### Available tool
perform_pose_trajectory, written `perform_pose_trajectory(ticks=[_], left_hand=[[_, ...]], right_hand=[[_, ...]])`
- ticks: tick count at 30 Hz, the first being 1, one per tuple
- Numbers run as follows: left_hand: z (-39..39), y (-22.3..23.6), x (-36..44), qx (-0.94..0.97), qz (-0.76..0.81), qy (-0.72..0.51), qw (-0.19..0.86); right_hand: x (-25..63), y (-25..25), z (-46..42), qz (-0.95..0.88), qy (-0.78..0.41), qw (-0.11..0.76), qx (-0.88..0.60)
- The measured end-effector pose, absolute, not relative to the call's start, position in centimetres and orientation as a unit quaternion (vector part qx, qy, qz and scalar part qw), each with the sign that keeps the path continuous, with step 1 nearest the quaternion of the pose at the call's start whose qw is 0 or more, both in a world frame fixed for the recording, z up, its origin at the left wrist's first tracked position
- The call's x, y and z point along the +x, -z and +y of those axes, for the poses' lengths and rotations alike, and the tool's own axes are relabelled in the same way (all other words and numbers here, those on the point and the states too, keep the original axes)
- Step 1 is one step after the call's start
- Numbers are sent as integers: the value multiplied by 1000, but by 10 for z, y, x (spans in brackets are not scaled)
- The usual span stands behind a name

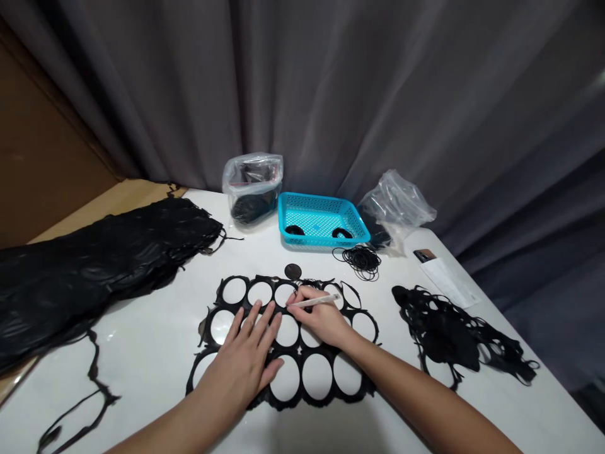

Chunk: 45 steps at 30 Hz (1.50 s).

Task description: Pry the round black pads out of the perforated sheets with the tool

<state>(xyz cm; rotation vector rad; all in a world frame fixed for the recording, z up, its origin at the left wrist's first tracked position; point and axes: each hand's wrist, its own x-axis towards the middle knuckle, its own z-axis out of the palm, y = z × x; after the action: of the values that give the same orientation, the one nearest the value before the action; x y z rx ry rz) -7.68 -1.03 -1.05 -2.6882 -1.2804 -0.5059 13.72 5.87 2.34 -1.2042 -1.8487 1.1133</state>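
A black rubber sheet (302,354) full of round cut-out holes lies flat on the white table (155,340) in front of me. My left hand (246,362) rests on it palm down, fingers stretched out and pressing the sheet. My right hand (321,315) is closed on a thin white pen-like tool (314,302), whose tip points left at the sheet's upper middle. A small black disc (293,271) lies just beyond the sheet's far edge.
A turquoise basket (321,217) with black pieces stands at the back, between two clear plastic bags (253,186) (394,205). A bundle of thin black rings (362,260) lies before it. A big stack of black sheets (94,258) fills the left; scrap webbing (454,334) lies right.
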Motion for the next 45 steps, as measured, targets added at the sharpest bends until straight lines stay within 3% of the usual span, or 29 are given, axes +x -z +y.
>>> perform_pose_trajectory(ticks=[5, 11, 17, 23, 26, 31, 34, 43, 45], left_hand=[[-12, 14, -76, -889, -425, 155, 65], [-14, 15, -73, -882, -447, 136, 71], [-17, 12, -71, -875, -466, 113, 71], [-18, 8, -69, -872, -479, 81, 62], [-18, 5, -69, -871, -486, 56, 45], [-15, -10, -70, -866, -499, 40, 16], [-2, -23, -66, -863, -501, 68, 14], [43, -8, -51, -895, -431, 112, -24], [44, -2, -51, -895, -431, 113, -27]], right_hand=[[136, -21, 55, -768, -347, 306, -444], [138, -20, 57, -909, -165, 205, -322], [183, -29, 117, -741, -62, 380, -551], [208, -34, 146, -648, -58, 431, -625], [206, -32, 146, -606, -159, 440, -643], [189, -30, 129, -471, -542, 452, -529], [182, -33, 118, -402, -683, 416, -446], [176, -38, 103, -362, -833, 262, -325], [175, -46, 102, -345, -842, 280, -306]])
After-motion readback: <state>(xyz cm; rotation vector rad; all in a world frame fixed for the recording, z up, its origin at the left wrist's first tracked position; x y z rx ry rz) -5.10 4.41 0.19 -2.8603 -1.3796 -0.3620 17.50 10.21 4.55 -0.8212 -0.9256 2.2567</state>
